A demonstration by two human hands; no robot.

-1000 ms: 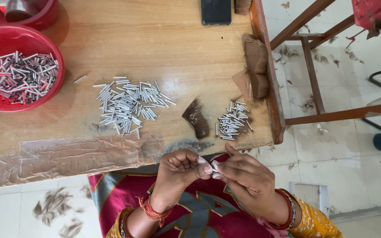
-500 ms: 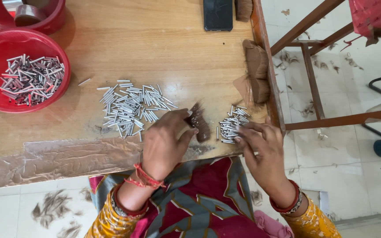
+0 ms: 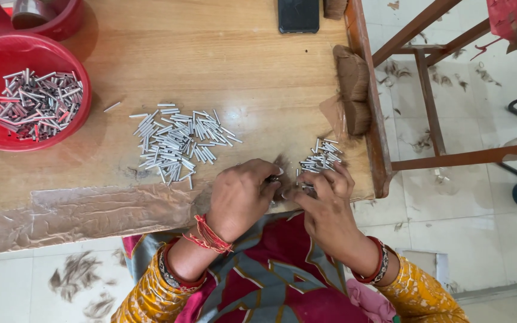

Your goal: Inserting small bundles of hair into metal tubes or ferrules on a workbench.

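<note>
My left hand and my right hand meet at the near edge of the wooden table. The left fingers pinch a small dark fibre tuft, which they mostly hide. The right fingertips are closed on a short metal tube at the near side of a small pile of metal tubes. A larger loose pile of the same silver tubes lies just left of my left hand.
A red bowl with several tubes sits at the left, a second red bowl behind it. Brown fibre bundles and a dark phone lie by the right edge. A wooden frame stands on the floor.
Both hands went from my lap out to the table, the left to the dark tuft and the right to the small tube pile. They have since drawn together at the table's edge.
</note>
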